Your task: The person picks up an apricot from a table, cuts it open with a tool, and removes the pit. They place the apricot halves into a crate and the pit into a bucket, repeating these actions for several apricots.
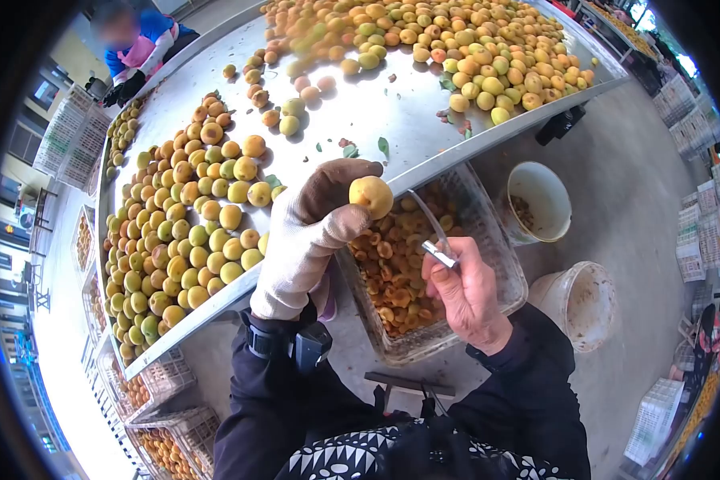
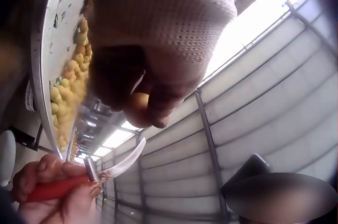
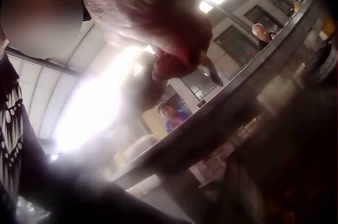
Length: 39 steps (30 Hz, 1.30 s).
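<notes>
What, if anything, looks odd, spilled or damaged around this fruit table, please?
Nothing looks badly wrong. Green leaves and small scraps lie loose on the metal table, like stray debris. The white bucket nearer the person is smeared brown inside, and the glove on the left hand looks brown at the fingers, perhaps stained.

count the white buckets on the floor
2. In the head view, the upper bucket stands right of the crate, with scraps inside; the lower bucket stands just below it. Others may be hidden under the table.
</notes>
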Motion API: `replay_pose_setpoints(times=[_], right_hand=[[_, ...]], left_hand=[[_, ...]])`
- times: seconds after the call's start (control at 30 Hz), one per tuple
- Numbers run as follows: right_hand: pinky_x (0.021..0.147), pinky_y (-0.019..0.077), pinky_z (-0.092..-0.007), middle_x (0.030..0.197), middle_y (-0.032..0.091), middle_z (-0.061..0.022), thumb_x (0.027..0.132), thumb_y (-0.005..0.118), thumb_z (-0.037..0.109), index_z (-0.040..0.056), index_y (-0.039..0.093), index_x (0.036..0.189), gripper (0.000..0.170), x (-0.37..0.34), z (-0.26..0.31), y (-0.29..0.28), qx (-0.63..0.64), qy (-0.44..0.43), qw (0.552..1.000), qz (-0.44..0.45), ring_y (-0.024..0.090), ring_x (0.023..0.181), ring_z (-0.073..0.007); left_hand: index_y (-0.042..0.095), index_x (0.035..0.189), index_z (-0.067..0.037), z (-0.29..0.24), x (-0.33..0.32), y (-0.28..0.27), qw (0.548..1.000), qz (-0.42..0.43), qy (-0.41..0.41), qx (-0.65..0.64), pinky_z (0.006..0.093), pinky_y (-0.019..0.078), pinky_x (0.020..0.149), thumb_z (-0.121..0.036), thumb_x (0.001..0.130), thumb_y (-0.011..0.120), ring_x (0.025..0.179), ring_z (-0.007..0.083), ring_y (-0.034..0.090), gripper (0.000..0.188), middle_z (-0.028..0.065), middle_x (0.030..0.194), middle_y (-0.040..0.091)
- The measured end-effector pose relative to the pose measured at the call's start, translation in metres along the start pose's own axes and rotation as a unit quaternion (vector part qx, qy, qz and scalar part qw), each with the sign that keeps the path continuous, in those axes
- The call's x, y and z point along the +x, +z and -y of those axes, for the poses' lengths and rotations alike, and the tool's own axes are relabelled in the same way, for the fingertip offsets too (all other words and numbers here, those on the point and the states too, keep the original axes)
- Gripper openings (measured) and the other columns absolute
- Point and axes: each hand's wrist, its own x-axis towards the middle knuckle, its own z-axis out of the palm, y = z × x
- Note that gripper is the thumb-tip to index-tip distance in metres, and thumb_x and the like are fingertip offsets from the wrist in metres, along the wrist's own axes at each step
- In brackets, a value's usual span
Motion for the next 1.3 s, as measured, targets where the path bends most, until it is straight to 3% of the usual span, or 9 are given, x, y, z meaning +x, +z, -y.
replay_pose_setpoints(times=[0.13,0.17,0.2,0.37,0.6,0.8,1.03,1.23,1.3], right_hand=[[0.056,0.0441,-0.0277,0.077,0.053,-0.0073,0.096,0.063,0.014,0.0017,0.050,0.108,0.022,0.000,0.008,-0.003,-0.024,0.001,1.000,-0.006,0.054,0.061,-0.0173],[0.056,0.0441,-0.0277,0.077,0.053,-0.0073,0.096,0.063,0.014,0.0017,0.050,0.108,0.022,0.000,0.009,-0.004,-0.026,0.003,1.000,-0.009,0.054,0.061,-0.0173],[0.056,0.0438,-0.0275,0.076,0.053,-0.0069,0.095,0.063,0.014,0.0019,0.050,0.108,0.022,0.000,0.009,-0.004,-0.037,-0.013,0.999,-0.007,0.054,0.061,-0.0173],[0.053,0.0428,-0.0266,0.074,0.052,-0.0063,0.094,0.064,0.014,0.0012,0.052,0.106,0.021,0.004,0.010,-0.003,-0.083,-0.107,0.991,-0.011,0.052,0.057,-0.0167],[0.055,0.0475,-0.0313,0.076,0.057,-0.0105,0.093,0.063,0.009,0.0000,0.051,0.105,0.019,0.005,0.003,-0.002,-0.122,-0.108,0.986,-0.018,0.061,0.061,-0.0240],[0.056,0.0482,-0.0343,0.077,0.058,-0.0132,0.093,0.062,0.007,0.0000,0.051,0.104,0.017,0.003,-0.001,-0.002,-0.113,-0.079,0.990,-0.002,0.062,0.063,-0.0303],[0.056,0.0478,-0.0359,0.077,0.057,-0.0138,0.092,0.063,0.007,0.0001,0.050,0.104,0.019,0.005,-0.010,-0.001,-0.126,-0.098,0.987,-0.008,0.062,0.063,-0.0317],[0.056,0.0461,-0.0388,0.077,0.055,-0.0153,0.091,0.062,0.006,-0.0012,0.048,0.103,0.020,0.006,-0.023,-0.002,-0.138,-0.122,0.983,0.003,0.059,0.063,-0.0347],[0.056,0.0458,-0.0394,0.077,0.054,-0.0158,0.091,0.062,0.006,-0.0019,0.047,0.103,0.021,0.006,-0.025,-0.002,-0.146,-0.117,0.982,0.016,0.059,0.063,-0.0356]], left_hand=[[0.059,0.120,0.003,0.006,0.002,0.010,1.000,0.003,-0.003,-0.007,0.0291,0.0472,0.092,-0.042,0.069,0.087,0.099,0.0157,0.062,0.074,0.0084,0.111,0.066],[0.060,0.120,0.003,0.006,0.002,0.010,1.000,0.013,-0.007,-0.005,0.0285,0.0475,0.091,-0.035,0.071,0.086,0.099,0.0146,0.061,0.067,0.0073,0.110,0.066],[0.061,0.120,0.002,0.006,0.002,0.011,1.000,0.022,-0.012,-0.003,0.0278,0.0478,0.090,-0.028,0.074,0.085,0.099,0.0136,0.061,0.060,0.0061,0.109,0.066],[0.060,0.121,0.003,0.001,0.001,0.020,0.999,0.030,-0.012,-0.003,0.0261,0.0485,0.088,-0.023,0.076,0.084,0.096,0.0131,0.061,0.057,0.0068,0.108,0.066],[0.058,0.123,0.005,-0.003,-0.002,0.025,0.999,0.027,-0.006,0.020,0.0266,0.0503,0.086,-0.018,0.079,0.082,0.095,0.0129,0.062,0.055,0.0078,0.107,0.066],[0.059,0.122,0.004,-0.002,-0.003,0.032,0.998,0.002,0.013,0.068,0.0260,0.0496,0.085,-0.017,0.081,0.080,0.095,0.0118,0.062,0.051,0.0071,0.105,0.066],[0.059,0.122,0.003,0.002,-0.003,0.033,0.993,-0.008,0.023,0.112,0.0261,0.0495,0.086,-0.019,0.083,0.078,0.096,0.0124,0.062,0.049,0.0070,0.105,0.066],[0.057,0.124,0.004,0.011,-0.005,0.038,0.985,-0.004,0.070,0.157,0.0287,0.0499,0.087,-0.027,0.087,0.074,0.098,0.0137,0.062,0.050,0.0093,0.107,0.065],[0.056,0.125,0.003,0.014,-0.005,0.035,0.965,0.007,0.111,0.237,0.0304,0.0501,0.087,-0.027,0.090,0.072,0.098,0.0156,0.062,0.048,0.0105,0.108,0.065]])
